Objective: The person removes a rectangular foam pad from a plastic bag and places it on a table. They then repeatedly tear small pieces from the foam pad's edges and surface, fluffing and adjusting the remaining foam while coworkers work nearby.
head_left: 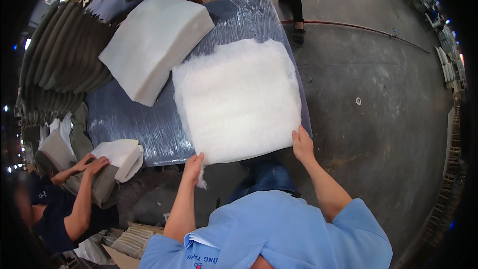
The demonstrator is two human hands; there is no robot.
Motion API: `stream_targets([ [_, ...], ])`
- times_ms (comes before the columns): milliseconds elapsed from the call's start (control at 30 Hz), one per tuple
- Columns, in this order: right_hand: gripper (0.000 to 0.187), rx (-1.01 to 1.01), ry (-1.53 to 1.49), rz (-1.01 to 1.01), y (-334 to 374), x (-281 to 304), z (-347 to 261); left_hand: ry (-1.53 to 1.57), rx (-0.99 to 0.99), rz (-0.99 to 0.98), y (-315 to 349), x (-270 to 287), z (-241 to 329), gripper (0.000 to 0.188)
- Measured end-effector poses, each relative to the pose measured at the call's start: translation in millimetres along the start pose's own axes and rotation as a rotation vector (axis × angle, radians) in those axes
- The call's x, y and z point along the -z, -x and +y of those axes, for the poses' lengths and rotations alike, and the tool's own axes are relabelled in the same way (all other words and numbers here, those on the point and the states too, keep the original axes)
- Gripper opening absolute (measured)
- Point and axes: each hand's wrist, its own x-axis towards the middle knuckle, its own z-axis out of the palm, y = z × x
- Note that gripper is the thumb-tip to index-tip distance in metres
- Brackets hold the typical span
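Note:
A thick square pad of white fluffy wadding (239, 102) lies on the film-covered table, its far and left edges ragged. My left hand (191, 169) grips its near left corner, thumb on top, and a loose tuft hangs beside the fingers. At the near right corner my right hand (302, 145) holds the pad's edge, thumb uppermost and the other fingers partly hidden. Whether a firmer cushion lies inside the wadding I cannot tell. Beyond it, to the left, rests a thick block of white padding (154, 45), close to the pad's far left corner.
Stretch film covers the blue-grey table (134, 129). Grey-green cushions (64, 50) are stacked at the left. A co-worker (74, 204) there handles a white foam piece (124, 157) and a grey-green cover (102, 184). Another person's legs (295, 0) stand beyond the table. A hose (358, 26) crosses the floor.

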Motion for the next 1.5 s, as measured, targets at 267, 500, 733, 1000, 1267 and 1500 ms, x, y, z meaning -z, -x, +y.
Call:
stream_targets([
  [267, 0.064, -0.251, 0.090, -0.167, -35.6, 2.6, -18.5, 0.174, 0.115, -0.082, -1.8, -2.2, 3.7, 0.055],
  [500, 0.064, 0.003, -0.115, 0.072, -64.3, 33.4, -44.7, -0.361, -0.254, 0.336, 3.5, 38.0, 12.0, 0.064],
  [733, 0.061, -0.063, 0.097, -0.013, -104.5, -28.3, -85.3, -0.259, -0.356, 0.349, -42.4, -16.0, 70.0, 0.066],
  [1000, 0.064, -0.247, 0.032, -0.229, -145.9, -18.5, -68.9, 0.056, -0.162, 0.000, -65.5, -2.8, 98.4, 0.062],
  [1267, 0.073, 0.151, -0.012, 0.067, -151.1, -3.9, -92.7, -0.204, -0.396, 0.280, -86.0, -0.5, 142.9, 0.066],
  [1500, 0.066, -0.195, 0.088, -0.149, -205.3, -33.3, -129.4, 0.179, -0.135, 0.186, -121.5, -17.3, 171.3, 0.060],
])
